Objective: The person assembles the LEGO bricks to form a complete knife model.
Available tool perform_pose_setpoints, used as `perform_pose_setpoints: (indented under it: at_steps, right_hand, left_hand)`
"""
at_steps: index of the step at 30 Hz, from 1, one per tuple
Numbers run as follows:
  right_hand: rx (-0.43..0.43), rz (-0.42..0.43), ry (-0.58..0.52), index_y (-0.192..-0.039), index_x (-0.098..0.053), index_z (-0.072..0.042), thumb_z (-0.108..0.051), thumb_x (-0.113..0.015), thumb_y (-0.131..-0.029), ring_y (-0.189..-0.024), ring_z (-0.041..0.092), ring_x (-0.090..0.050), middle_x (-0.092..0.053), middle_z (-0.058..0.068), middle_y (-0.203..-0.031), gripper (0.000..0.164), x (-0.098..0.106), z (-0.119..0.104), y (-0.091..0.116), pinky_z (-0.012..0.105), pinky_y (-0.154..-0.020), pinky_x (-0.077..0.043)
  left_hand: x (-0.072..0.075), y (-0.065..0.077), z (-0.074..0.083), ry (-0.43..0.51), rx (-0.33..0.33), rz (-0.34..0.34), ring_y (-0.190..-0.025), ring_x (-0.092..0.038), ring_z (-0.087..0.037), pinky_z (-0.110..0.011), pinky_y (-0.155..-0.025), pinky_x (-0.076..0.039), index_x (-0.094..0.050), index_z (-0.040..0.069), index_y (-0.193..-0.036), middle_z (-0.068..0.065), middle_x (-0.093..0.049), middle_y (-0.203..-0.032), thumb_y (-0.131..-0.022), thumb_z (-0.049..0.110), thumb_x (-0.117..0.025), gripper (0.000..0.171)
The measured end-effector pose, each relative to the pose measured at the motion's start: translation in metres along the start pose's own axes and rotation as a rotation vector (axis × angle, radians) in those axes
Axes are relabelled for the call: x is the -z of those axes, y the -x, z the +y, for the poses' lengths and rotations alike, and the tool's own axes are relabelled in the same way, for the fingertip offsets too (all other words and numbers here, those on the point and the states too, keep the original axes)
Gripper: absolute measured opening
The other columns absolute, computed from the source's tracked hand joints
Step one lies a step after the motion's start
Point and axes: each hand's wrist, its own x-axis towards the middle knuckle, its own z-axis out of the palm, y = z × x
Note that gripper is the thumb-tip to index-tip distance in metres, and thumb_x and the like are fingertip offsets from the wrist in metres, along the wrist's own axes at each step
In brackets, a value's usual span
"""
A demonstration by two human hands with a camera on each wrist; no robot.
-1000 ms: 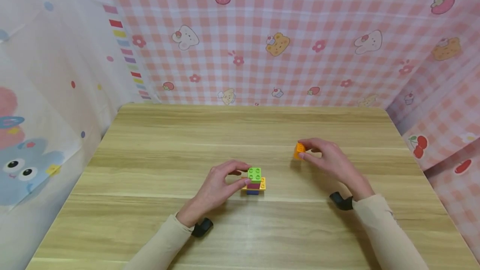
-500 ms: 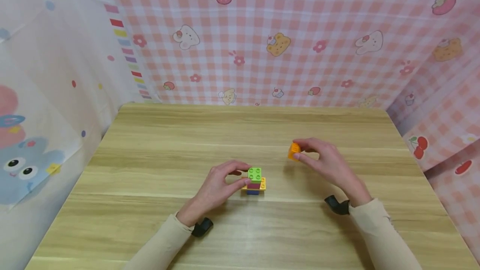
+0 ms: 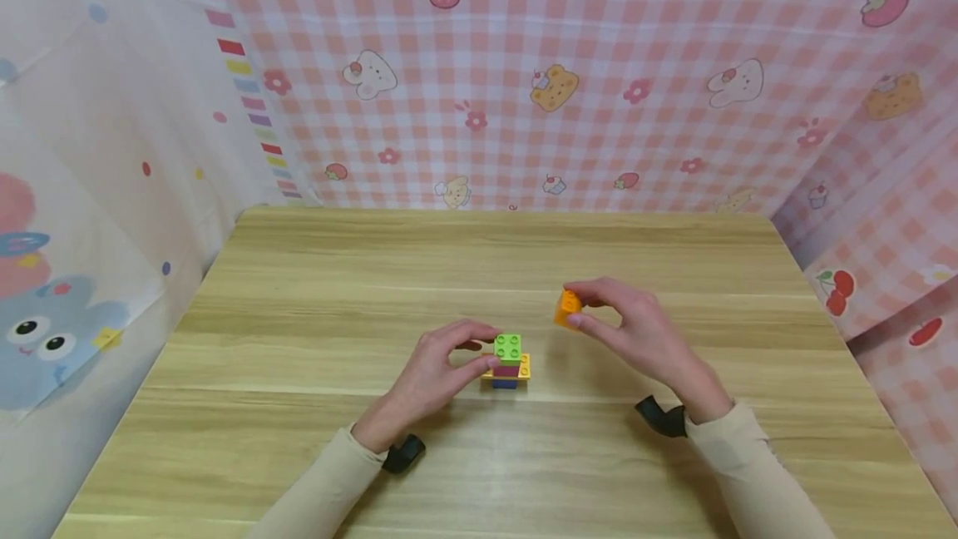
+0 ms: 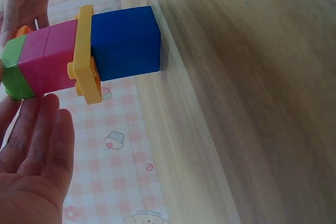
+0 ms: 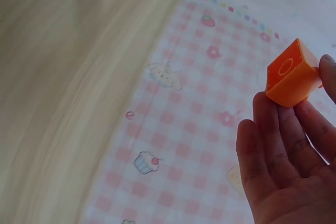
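A stack of toy building bricks stands upright on the table: a blue brick [image 4: 126,43] at the base, a yellow plate [image 4: 84,61] over it, pink bricks [image 4: 50,56] above that, and a green brick [image 3: 508,348] on top. My left hand [image 3: 434,366] pinches the green brick between thumb and fingers. Held in the air right of the stack and farther back is an orange brick [image 3: 568,306], pinched by my right hand [image 3: 636,327]. In the right wrist view the hollow underside of that orange brick [image 5: 291,77] shows, its studs mostly hidden by the fingers.
The wooden table [image 3: 359,273] spreads around both hands. A pink checked curtain [image 3: 479,90] hangs along its back edge, and a pale printed curtain [image 3: 90,190] on the left. Black wrist mounts [image 3: 404,454] sit under both forearms.
My right hand has carried the orange brick leftward, closer to the stack, and it has turned a little. The left hand and the stack have stayed in place.
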Motion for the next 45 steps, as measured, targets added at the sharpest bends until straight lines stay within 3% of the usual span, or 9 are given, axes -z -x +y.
perform_pose_setpoints:
  at_steps: [8,20,45]
  right_hand:
    - [0.053,0.009,-0.021,-0.131,-0.069,-0.006,-0.014,-0.081,-0.091,-0.106,0.022,-0.068,-0.073,0.002,-0.119,0.043,-0.003,-0.012,-0.002,0.048,-0.09,-0.059]
    - [0.122,0.024,-0.025,-0.13,-0.07,-0.009,-0.015,-0.081,-0.091,-0.105,0.019,-0.067,-0.072,0.001,-0.121,0.042,-0.01,-0.023,-0.005,0.045,-0.089,-0.059]
    - [0.188,-0.054,-0.071,-0.128,-0.069,-0.008,-0.02,-0.083,-0.089,-0.107,0.018,-0.068,-0.072,0.0,-0.121,0.043,-0.034,-0.041,-0.012,0.041,-0.092,-0.059]
  left_hand:
    - [0.0,0.0,-0.001,-0.017,-0.009,0.009,-0.107,-0.071,-0.029,-0.051,-0.092,-0.059,-0.071,0.006,-0.122,-0.006,-0.072,-0.121,-0.096,0.016,-0.076,0.029]
    - [0.0,-0.001,0.0,-0.041,-0.002,-0.002,-0.11,-0.069,-0.025,-0.036,-0.096,-0.058,-0.071,0.005,-0.123,-0.004,-0.072,-0.121,-0.095,0.017,-0.077,0.031]
    - [-0.001,0.0,0.0,-0.053,-0.034,0.002,-0.109,-0.07,-0.024,-0.035,-0.094,-0.059,-0.071,0.006,-0.123,-0.004,-0.072,-0.122,-0.095,0.016,-0.076,0.029]
